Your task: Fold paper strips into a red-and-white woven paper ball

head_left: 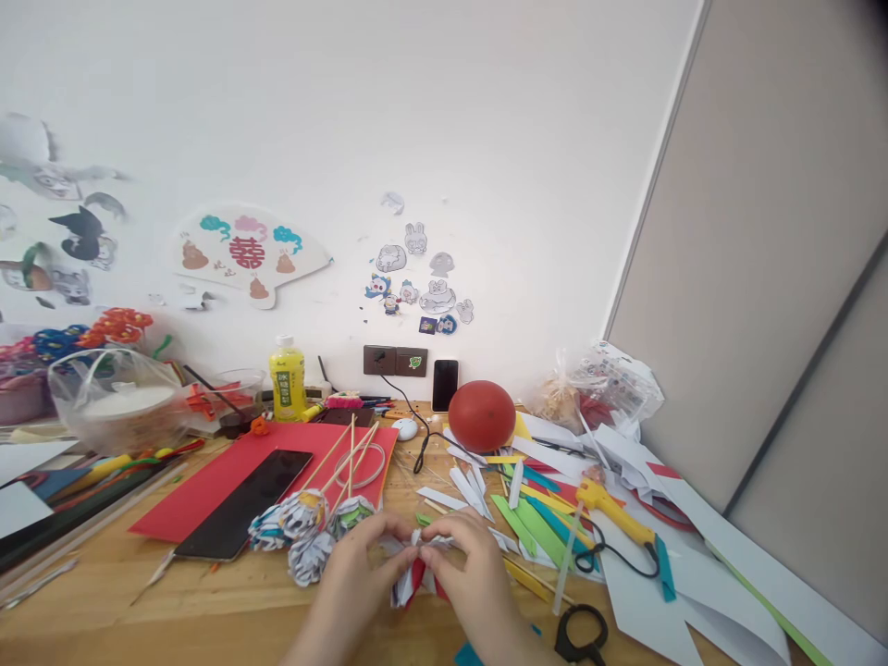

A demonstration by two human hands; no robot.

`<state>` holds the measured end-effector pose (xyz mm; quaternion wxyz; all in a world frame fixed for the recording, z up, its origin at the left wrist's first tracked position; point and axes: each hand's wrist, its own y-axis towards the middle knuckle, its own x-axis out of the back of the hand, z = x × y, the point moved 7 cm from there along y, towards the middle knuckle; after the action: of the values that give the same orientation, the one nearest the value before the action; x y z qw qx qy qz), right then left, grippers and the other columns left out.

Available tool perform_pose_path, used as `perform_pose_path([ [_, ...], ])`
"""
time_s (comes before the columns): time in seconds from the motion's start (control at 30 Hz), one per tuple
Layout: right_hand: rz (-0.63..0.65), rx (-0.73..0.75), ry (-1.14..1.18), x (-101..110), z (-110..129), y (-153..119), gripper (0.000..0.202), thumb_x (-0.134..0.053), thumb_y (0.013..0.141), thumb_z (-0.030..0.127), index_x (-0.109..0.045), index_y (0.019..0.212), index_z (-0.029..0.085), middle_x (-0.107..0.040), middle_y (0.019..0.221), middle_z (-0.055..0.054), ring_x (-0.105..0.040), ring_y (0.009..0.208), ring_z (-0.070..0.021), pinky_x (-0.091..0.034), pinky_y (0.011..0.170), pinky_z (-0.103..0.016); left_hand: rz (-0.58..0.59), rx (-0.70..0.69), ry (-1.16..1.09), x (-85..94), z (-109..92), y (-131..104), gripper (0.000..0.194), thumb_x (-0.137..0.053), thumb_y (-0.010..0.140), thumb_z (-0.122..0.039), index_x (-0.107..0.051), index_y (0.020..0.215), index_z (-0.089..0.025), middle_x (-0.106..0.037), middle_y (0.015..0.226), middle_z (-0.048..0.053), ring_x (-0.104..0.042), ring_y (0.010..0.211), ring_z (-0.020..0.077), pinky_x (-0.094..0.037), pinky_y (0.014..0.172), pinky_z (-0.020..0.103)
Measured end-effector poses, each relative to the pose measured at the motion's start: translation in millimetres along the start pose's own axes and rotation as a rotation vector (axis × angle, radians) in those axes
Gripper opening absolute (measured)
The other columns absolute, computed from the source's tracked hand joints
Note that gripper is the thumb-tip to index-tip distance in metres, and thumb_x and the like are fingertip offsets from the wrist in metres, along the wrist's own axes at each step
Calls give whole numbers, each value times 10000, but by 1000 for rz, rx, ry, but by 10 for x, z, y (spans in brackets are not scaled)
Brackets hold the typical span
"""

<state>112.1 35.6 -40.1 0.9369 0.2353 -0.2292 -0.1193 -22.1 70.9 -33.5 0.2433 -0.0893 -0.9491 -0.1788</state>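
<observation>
Both my hands meet over the front of the wooden table, pinching a folded piece of white and red paper (417, 581) between thumbs and fingertips. My left hand (367, 566) is closed on its left side, and my right hand (463, 566) grips the right side. Part of the paper is hidden behind my fingers. Just left of my left hand lie several crumpled paper flowers (310, 557) on wooden sticks (352, 453). A black phone (244, 504) rests beside them on a red sheet (187, 499).
Right of my hands are loose paper strips (531, 527), a yellow hot glue gun (617, 511) with a glue stick, and black-handled scissors (581, 634). Behind stand a red balloon (481, 416), an upright phone (445, 385) and a yellow drink bottle (287, 381). A bagged pot (131, 402) sits left.
</observation>
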Motion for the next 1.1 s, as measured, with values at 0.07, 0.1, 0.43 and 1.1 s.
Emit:
perform_pose_path([
  [0.07, 3, 52, 13, 11, 40, -4, 207, -652, 644, 2, -665, 753, 179, -656, 786, -38, -568, 829, -214, -431, 736, -295, 6, 23, -4, 14, -10, 5, 29, -613, 637, -223, -599, 639, -197, -680, 684, 18, -627, 706, 217, -468, 665, 289],
  [0.1, 7, 69, 18, 15, 51, -6, 209, -656, 649, 6, -666, 760, 182, -658, 787, -36, -568, 829, -211, -432, 737, -294, 9, 22, -7, 18, -18, 6, 31, -614, 633, -221, -592, 628, -199, -678, 677, 13, -627, 705, 216, -466, 665, 286],
  [0.43, 16, 43, 41, 38, -1, -12, 185, -633, 680, 24, -650, 774, 182, -630, 823, -41, -567, 838, -203, -437, 752, -302, 43, -14, -95, -25, 0, -13, 76, -629, 636, -208, -623, 712, -202, -699, 729, 6, -642, 743, 202, -478, 702, 276],
  [1.1, 219, 1, 106, 6, 1, 49, 71, -585, 726, 112, -579, 726, 183, -570, 767, 5, -542, 762, -155, -416, 714, -258, 79, -116, -22, -32, -133, -29, 76, -635, 650, -236, -572, 627, -202, -641, 662, 2, -595, 663, 187, -459, 637, 269],
])
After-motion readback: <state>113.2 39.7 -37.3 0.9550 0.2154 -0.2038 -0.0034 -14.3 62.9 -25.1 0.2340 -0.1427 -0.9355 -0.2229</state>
